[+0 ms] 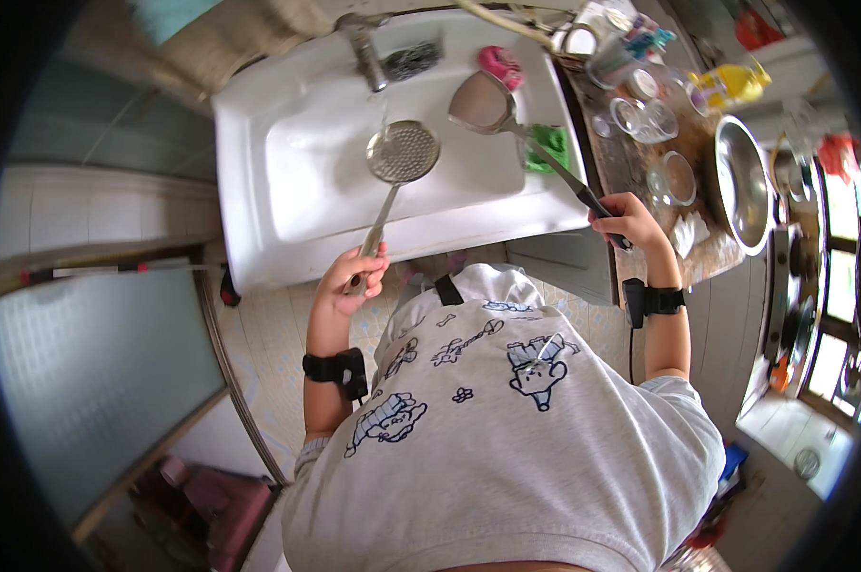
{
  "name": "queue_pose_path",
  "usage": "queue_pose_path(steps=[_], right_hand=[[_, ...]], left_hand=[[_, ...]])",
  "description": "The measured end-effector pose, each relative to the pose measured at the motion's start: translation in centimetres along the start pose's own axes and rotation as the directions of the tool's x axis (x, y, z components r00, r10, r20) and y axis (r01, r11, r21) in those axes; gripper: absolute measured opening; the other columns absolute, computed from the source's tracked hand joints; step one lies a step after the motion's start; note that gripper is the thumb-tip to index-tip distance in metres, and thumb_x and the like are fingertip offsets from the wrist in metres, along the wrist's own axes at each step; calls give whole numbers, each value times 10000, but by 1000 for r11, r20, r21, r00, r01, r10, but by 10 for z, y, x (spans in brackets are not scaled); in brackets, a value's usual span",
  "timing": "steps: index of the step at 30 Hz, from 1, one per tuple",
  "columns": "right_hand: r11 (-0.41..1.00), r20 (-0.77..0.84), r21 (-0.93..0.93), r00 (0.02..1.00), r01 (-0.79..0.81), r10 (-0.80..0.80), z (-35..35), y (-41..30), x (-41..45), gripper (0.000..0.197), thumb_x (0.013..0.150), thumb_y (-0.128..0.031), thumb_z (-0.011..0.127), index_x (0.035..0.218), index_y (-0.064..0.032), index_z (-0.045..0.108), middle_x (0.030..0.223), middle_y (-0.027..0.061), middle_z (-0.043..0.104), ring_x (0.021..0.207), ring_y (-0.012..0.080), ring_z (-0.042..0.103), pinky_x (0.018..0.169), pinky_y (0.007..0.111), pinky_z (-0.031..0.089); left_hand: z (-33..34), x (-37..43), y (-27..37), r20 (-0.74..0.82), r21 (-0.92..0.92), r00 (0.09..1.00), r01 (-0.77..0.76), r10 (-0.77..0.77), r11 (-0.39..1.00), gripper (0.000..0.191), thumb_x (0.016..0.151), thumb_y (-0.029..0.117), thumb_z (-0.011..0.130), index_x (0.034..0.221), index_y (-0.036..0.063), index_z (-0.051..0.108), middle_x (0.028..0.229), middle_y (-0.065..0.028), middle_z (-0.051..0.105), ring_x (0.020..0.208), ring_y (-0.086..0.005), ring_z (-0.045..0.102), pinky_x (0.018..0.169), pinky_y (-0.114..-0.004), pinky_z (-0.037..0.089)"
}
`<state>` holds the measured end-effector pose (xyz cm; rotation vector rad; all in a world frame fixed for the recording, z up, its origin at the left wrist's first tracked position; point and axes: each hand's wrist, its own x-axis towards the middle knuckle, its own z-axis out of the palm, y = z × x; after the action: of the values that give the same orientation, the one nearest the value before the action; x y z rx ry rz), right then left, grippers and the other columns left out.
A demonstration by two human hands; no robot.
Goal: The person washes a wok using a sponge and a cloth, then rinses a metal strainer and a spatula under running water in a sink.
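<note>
My left hand [354,277] grips the handle of a metal skimmer [403,152], whose round perforated head is over the basin of a white sink [255,264]. Water runs from the faucet [364,51] down towards the skimmer's head. In my right hand [632,222] is the black handle of a metal wok spatula [482,104], its wide blade over the right part of the sink. A green scouring cloth [547,149] lies under the spatula's shaft. Behind the blade sits a pink scrubber or cloth [500,67]. Dark steel wool [412,61] rests beside the faucet.
Right of the sink, a worn wooden counter [627,168] carries clear plastic cups [672,179], a yellow bottle [732,84] and a large metal basin [743,184]. A frosted glass panel [101,386] stands at left. A stove [784,286] is at far right.
</note>
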<state>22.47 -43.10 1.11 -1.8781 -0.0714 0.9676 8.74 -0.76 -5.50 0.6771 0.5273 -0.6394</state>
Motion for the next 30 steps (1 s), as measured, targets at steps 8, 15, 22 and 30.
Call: queue_pose_path(steps=[8,15,22,30], right_hand=[[991,-499,-101,857,88,-127,-14,27,-77,215,661,-79,632,850,22,612,588,-30,491,532,33,442,460,193,343],[880,-681,324,731,348,-38,-22,41,-146,209,697,-122,556,831,36,581,520,9,469,383,81,422,361,211,318],[524,-789,595,566,609,237,-91,78,-164,179,807,-160,537,873,5,549,597,-5,495,449,41,454,375,124,336],[417,-688,714,676,563,265,-181,148,-148,221,791,-159,553,894,31,512,653,40,579,458,67,499,341,139,343]], left_hand=[[-23,8,11,151,-255,988,49,-10,966,272,778,-11,473,1043,-28,414,722,-59,454,495,-100,461,385,-225,403],[-19,11,20,175,-222,984,75,-36,972,298,767,-3,482,1049,-35,391,735,-63,454,499,-102,473,395,-222,415],[-20,13,22,192,-228,980,103,-59,968,292,771,-4,471,1049,-35,387,739,-70,460,517,-113,499,403,-231,429],[-10,13,20,166,-213,984,95,-60,972,291,759,-15,482,1039,-35,403,724,-73,467,508,-119,501,386,-237,424]])
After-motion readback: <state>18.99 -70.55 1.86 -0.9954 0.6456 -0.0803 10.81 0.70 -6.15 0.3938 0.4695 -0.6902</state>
